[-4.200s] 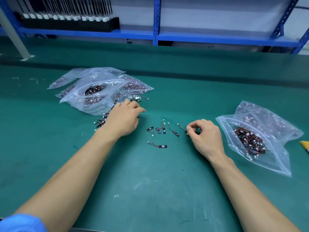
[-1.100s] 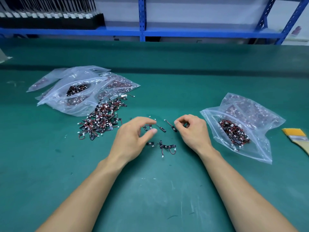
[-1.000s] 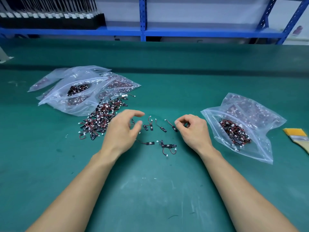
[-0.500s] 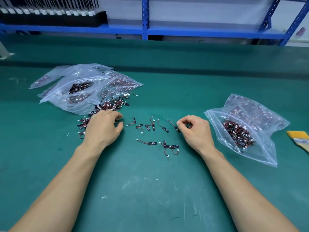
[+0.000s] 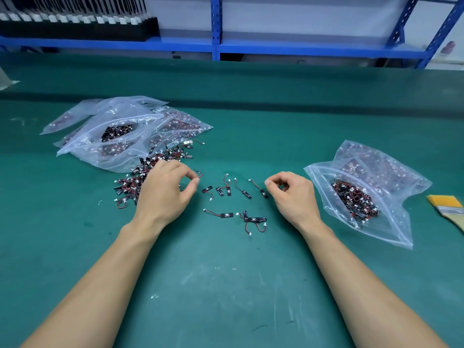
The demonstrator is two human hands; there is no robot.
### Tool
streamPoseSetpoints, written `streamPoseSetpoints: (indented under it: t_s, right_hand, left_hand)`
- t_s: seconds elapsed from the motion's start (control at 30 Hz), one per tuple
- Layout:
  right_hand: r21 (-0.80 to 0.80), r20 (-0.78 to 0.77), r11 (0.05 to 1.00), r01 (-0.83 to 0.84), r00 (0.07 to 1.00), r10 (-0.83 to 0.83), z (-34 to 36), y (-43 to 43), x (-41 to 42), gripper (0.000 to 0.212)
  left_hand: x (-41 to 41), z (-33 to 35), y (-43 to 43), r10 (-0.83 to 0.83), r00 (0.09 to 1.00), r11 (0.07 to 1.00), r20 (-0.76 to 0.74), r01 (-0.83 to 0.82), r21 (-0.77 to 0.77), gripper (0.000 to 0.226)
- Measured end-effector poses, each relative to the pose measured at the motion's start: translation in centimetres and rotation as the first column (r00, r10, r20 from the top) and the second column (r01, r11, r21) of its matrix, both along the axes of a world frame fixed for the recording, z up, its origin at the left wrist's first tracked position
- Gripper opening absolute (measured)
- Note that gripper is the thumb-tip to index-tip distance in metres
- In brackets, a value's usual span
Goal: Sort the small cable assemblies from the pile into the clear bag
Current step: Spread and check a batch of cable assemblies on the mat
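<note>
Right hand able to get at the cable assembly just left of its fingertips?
Probably yes. The right hand rests right beside that cable assembly on the green mat; nothing lies between them.

Part of the pile (image 5: 128, 187) is covered by the left hand (image 5: 163, 197); whether anything is pinched there, or in the curled right hand (image 5: 293, 197), cannot be told. The brush (image 5: 448, 208) is cut by the right edge.

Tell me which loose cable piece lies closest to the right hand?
The rightmost cable assembly in the upper row, its black end beside the right hand; the others lie farther left.
</note>
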State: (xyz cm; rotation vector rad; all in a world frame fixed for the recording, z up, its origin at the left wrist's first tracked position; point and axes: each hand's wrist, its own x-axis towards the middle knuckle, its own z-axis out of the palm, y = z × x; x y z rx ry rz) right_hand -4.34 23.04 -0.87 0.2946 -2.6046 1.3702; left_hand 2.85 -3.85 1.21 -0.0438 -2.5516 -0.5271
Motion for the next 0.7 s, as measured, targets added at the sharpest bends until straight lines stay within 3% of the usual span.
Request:
streamPoseSetpoints:
  t_s: [0.13,0.23,0.7]
  right_hand:
    - [-0.018,0.011,1.000,0.007,1.000,-0.007,0.0,0.1,0.0,0.017]
    - [-0.017,0.007,1.000,0.006,1.000,-0.006,0.1,0.2,0.0,0.016]
    - [0.000,-0.026,0.999,-0.041,0.999,0.041,0.1,0.0,0.2,0.014]
  left_hand:
    - [1.2,0.6,1.2,-0.247,0.969,0.968,0.002,0.247,0.036,0.008]
    - [2.1,0.7,0.5,-0.332,0.941,0.943,0.064,0.328,0.062,0.016]
    - [4.3,0.0,-1.0,-0.348,0.929,0.937,0.128,0.349,0.020,0.023]
